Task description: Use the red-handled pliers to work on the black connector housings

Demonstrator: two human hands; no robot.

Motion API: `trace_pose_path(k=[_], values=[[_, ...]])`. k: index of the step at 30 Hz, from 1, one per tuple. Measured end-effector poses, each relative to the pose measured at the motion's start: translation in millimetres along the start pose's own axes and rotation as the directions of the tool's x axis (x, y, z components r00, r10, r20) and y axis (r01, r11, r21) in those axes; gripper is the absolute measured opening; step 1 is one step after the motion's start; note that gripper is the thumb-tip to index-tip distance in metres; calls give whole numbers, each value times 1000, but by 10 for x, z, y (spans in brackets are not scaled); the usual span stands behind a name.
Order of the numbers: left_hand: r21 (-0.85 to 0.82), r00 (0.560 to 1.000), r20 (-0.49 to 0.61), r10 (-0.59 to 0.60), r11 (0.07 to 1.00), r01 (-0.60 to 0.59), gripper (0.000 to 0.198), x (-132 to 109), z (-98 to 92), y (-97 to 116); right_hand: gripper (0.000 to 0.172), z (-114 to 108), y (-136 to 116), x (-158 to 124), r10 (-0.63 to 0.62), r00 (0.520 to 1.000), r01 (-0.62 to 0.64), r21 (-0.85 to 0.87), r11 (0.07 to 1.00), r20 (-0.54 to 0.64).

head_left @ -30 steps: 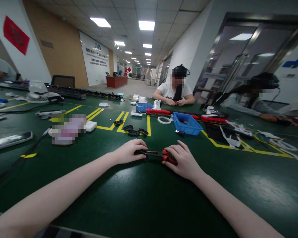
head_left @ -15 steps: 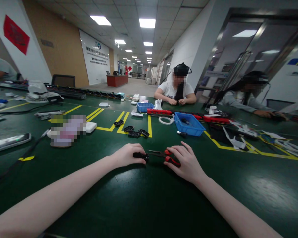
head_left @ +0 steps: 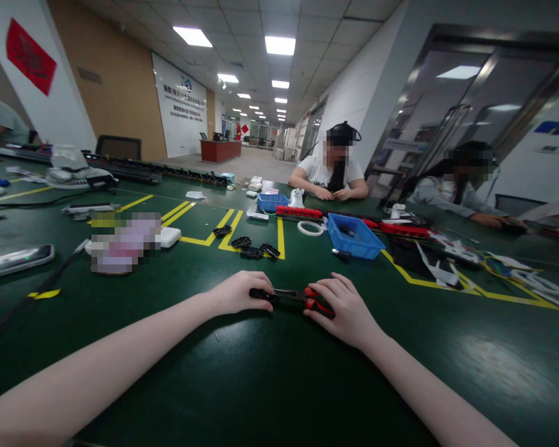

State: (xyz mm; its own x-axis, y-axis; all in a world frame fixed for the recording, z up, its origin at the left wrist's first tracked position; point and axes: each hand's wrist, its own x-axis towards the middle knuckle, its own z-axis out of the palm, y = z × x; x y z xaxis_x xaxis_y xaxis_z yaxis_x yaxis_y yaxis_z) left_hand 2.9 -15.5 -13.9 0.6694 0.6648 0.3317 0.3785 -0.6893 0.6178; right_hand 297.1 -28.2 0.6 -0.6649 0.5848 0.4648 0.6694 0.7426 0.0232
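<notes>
My left hand rests on the green table with its fingers curled over a small black part. My right hand grips the red-and-black handles of a pair of pliers. The plier jaws point left and meet the black part between my hands. Several more black parts lie a little farther out, by a yellow line.
A blue bin, a white ring and red-and-black strips sit beyond my hands. Two people work across the table, at the far side and the right. A phone and a white box lie at left.
The plier handles have closed again after opening half a second ago, and the jaws now meet the black part. My hands stay in nearly the same place.
</notes>
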Motion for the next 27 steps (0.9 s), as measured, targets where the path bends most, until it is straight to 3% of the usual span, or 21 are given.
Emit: trace_pose_path(k=[16,27], values=[[-28,1000,27,-10,1000,10,29,20,-35,10,34,-47,-37,12,26,996,-33,79,996,85],[3,1000,30,-8,1000,7,27,28,-54,57,35,-38,-37,-4,-8,998,7,11,1000,55]])
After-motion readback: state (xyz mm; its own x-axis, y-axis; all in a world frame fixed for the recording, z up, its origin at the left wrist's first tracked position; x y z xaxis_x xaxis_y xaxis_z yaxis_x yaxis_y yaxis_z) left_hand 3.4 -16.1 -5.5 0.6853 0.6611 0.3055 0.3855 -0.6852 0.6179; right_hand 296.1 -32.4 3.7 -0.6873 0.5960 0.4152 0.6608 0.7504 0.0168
